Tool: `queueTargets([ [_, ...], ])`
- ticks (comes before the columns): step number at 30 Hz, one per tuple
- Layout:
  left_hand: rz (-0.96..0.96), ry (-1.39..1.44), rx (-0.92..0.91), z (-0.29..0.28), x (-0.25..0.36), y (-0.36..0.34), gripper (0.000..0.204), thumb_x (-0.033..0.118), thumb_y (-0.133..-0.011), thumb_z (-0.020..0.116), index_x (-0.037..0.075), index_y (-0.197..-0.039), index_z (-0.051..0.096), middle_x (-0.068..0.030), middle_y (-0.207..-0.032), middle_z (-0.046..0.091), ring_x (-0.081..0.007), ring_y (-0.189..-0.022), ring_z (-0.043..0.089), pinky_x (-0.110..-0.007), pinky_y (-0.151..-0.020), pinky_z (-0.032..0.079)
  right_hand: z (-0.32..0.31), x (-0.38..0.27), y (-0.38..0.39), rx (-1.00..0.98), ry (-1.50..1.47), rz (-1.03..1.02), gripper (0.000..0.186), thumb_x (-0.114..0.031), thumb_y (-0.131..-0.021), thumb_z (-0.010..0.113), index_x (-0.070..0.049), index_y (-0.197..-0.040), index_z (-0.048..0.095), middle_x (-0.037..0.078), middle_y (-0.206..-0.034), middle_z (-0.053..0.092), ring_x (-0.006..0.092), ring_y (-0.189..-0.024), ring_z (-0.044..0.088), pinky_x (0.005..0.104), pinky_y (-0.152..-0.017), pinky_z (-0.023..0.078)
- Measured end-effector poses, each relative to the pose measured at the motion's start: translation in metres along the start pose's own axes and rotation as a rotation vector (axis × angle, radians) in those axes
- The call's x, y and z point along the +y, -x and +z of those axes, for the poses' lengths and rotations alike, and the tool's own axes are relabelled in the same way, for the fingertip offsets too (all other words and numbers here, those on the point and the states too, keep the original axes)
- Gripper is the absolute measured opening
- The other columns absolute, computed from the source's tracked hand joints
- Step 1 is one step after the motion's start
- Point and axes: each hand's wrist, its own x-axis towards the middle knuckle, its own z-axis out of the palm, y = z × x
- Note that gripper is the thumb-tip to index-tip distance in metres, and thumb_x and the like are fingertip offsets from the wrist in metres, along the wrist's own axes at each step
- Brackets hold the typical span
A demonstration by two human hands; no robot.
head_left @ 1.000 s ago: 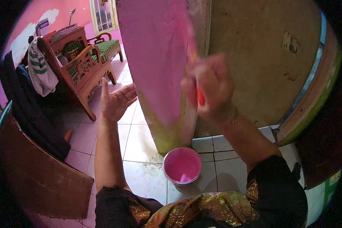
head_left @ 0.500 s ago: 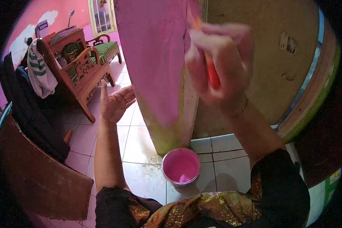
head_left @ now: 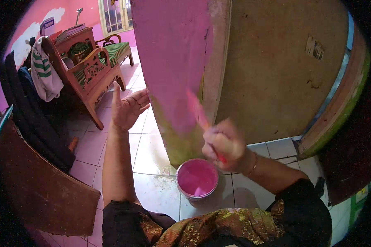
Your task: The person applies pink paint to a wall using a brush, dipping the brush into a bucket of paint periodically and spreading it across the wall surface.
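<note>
My right hand [head_left: 223,144] is closed round the red handle of a paintbrush [head_left: 200,115], slightly blurred by motion. The pink-coated bristles point up and away, close to the wall pillar [head_left: 173,53]; I cannot tell whether they touch it. Most of the pillar's face is pink, while its lower part shows greenish yellow and its right edge is bare beige. My left hand [head_left: 130,108] is open, fingers stretched, with the fingertips at the pillar's left edge. On the floor at the pillar's foot stands a bucket [head_left: 197,196] with pink paint inside.
A carved wooden bench [head_left: 84,82] with green striped cushions stands at the left, a white towel [head_left: 45,74] hanging on it. At the near left is a brown wooden board [head_left: 45,181]. A brown door panel [head_left: 276,74] fills the right side. White tiles [head_left: 152,189] cover the floor.
My right hand has come down and nearer with the paintbrush, from high beside the pillar's right edge to above the bucket's right side. My left hand keeps nearly the same place.
</note>
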Motion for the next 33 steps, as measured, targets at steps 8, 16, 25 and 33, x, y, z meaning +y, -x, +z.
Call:
queueTargets([
  [8,0.004,-0.066,0.166,0.015,0.003,-0.001,0.103,0.081,-0.076,0.012,-0.002,-0.117,0.055,-0.0150,-0.115,0.060,-0.0232,-0.112,0.050,-0.037,-0.103,0.024,-0.049,0.008,-0.120,0.278,0.169,-0.390,0.021,0.007,-0.072,0.061,-0.004,-0.088,0.054,0.007,-0.079,0.051,0.0181,-0.070,0.051,0.0288,-0.053,0.043],
  [16,-0.025,-0.058,0.208,0.011,0.003,0.006,0.103,0.082,-0.075,0.013,-0.001,-0.115,0.058,-0.0126,-0.115,0.060,-0.0212,-0.113,0.050,-0.037,-0.102,0.024,0.008,0.004,-0.012,-0.071,-0.231,0.336,0.017,0.006,-0.073,0.062,-0.002,-0.083,0.050,0.007,-0.081,0.046,0.0137,-0.060,0.051,0.0268,-0.047,0.042],
  [25,-0.024,-0.096,0.206,0.011,0.009,0.007,0.103,0.082,-0.076,0.014,-0.002,-0.123,0.051,-0.0136,-0.123,0.055,-0.0237,-0.120,0.044,-0.042,-0.105,0.017,-0.028,-0.003,-0.091,0.248,-0.282,-0.027,0.019,0.002,-0.075,0.063,-0.003,-0.090,0.053,0.006,-0.080,0.046,0.0122,-0.057,0.049,0.0243,-0.046,0.041],
  [33,-0.032,-0.122,0.185,0.013,0.004,0.005,0.103,0.082,-0.075,0.012,0.000,-0.124,0.051,-0.0122,-0.124,0.055,-0.0212,-0.123,0.041,-0.043,-0.106,0.010,0.000,0.017,-0.039,0.073,0.223,-0.076,0.018,0.002,-0.067,0.064,-0.004,-0.081,0.053,0.011,-0.077,0.048,0.0205,-0.063,0.051,0.0294,-0.050,0.043],
])
